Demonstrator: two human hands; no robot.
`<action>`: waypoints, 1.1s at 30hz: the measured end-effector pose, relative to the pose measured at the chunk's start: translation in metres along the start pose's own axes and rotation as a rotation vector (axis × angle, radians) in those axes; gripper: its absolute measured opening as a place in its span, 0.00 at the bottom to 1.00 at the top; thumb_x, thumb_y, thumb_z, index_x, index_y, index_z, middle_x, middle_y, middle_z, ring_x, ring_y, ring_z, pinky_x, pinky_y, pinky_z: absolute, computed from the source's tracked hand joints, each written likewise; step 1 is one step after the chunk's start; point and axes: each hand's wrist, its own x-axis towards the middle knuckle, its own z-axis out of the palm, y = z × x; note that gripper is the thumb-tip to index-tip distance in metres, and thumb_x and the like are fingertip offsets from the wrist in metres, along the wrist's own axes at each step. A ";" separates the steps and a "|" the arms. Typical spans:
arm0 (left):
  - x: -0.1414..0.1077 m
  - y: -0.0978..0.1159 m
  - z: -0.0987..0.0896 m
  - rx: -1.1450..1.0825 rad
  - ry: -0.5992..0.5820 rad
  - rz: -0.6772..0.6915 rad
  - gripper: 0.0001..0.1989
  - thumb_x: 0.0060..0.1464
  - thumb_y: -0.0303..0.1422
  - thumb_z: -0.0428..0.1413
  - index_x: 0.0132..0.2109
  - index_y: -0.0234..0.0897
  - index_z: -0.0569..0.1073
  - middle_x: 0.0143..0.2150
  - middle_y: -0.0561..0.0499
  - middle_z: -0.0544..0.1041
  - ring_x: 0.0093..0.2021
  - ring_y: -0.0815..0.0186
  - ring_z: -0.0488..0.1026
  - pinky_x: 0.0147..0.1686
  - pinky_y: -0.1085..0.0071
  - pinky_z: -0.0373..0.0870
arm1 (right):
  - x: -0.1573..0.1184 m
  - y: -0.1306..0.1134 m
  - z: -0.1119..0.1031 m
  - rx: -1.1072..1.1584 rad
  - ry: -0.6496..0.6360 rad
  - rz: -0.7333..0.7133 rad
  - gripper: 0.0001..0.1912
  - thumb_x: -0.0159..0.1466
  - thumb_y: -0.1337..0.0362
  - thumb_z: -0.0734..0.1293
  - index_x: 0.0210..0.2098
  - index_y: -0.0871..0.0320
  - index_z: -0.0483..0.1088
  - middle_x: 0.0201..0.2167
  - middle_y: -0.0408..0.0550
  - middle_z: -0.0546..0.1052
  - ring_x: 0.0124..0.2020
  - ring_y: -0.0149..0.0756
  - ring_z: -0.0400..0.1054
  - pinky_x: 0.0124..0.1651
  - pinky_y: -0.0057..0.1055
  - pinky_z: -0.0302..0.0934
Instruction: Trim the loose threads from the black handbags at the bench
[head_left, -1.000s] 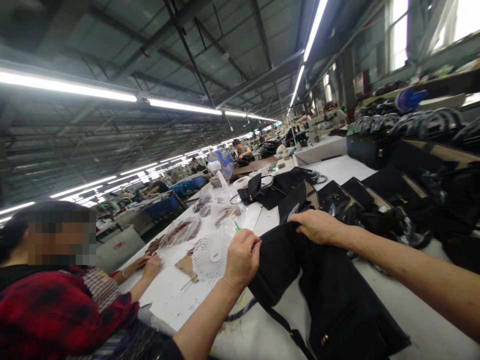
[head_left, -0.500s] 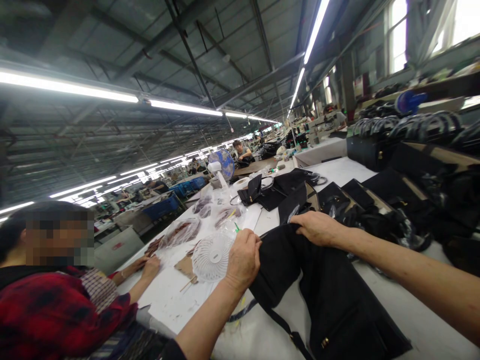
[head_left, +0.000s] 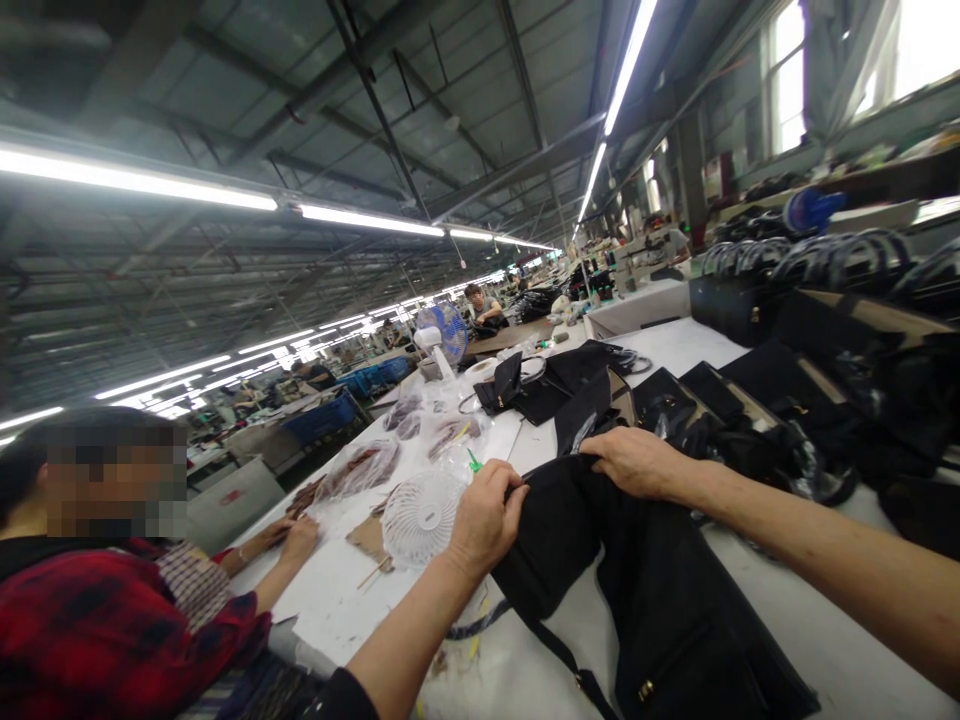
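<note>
A black fabric bag (head_left: 660, 590) with small gold hardware hangs between my hands and drapes onto the white table. My left hand (head_left: 484, 515) is closed, its thumb and fingers pinching the bag's upper left edge. A small green tip (head_left: 475, 461) shows just beyond those fingers; whether it is in the hand cannot be made out. At the upper right of the same edge, my right hand (head_left: 630, 462) grips the fabric with bent fingers. A black strap (head_left: 551, 640) dangles from the bag's left side. Beside my left hand stands a small white round fan (head_left: 421, 520).
Several black bag pieces (head_left: 787, 385) lie along the table's right side. Plastic-wrapped brown pieces (head_left: 367, 465) lie on the left, near a co-worker in a red plaid sleeve (head_left: 135, 625). A blue-bladed fan (head_left: 444, 330) stands farther back.
Both hands keep their hold on the bag's top edge. The right hand and that edge sit slightly lower in view; slightly more of the green tip shows.
</note>
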 end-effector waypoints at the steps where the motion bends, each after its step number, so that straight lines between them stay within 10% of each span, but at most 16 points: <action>1: 0.001 0.001 0.001 -0.006 0.011 -0.025 0.02 0.56 0.29 0.52 0.35 0.37 0.66 0.36 0.50 0.69 0.38 0.66 0.67 0.41 0.68 0.66 | 0.000 0.000 0.000 -0.004 0.000 -0.001 0.08 0.60 0.63 0.60 0.35 0.55 0.70 0.31 0.50 0.77 0.35 0.42 0.72 0.33 0.31 0.56; 7: 0.005 0.009 0.006 0.062 0.038 -0.143 0.06 0.55 0.31 0.53 0.31 0.37 0.66 0.32 0.51 0.69 0.35 0.66 0.67 0.37 0.69 0.65 | -0.001 -0.001 -0.001 -0.023 0.006 0.004 0.08 0.60 0.63 0.60 0.36 0.55 0.70 0.30 0.51 0.77 0.34 0.42 0.72 0.32 0.31 0.56; 18: 0.003 0.014 0.000 0.003 -0.126 0.294 0.05 0.59 0.25 0.46 0.35 0.35 0.65 0.42 0.45 0.68 0.43 0.63 0.64 0.46 0.64 0.66 | 0.000 0.010 -0.003 0.036 -0.046 0.048 0.11 0.60 0.63 0.61 0.39 0.52 0.72 0.35 0.48 0.78 0.40 0.42 0.72 0.37 0.31 0.58; 33: 0.015 -0.006 0.011 -0.136 0.003 -0.023 0.05 0.51 0.30 0.59 0.31 0.36 0.69 0.34 0.51 0.70 0.36 0.67 0.68 0.39 0.71 0.65 | 0.008 0.006 0.001 0.003 -0.004 -0.027 0.08 0.59 0.62 0.61 0.34 0.54 0.72 0.33 0.47 0.78 0.38 0.40 0.71 0.35 0.29 0.57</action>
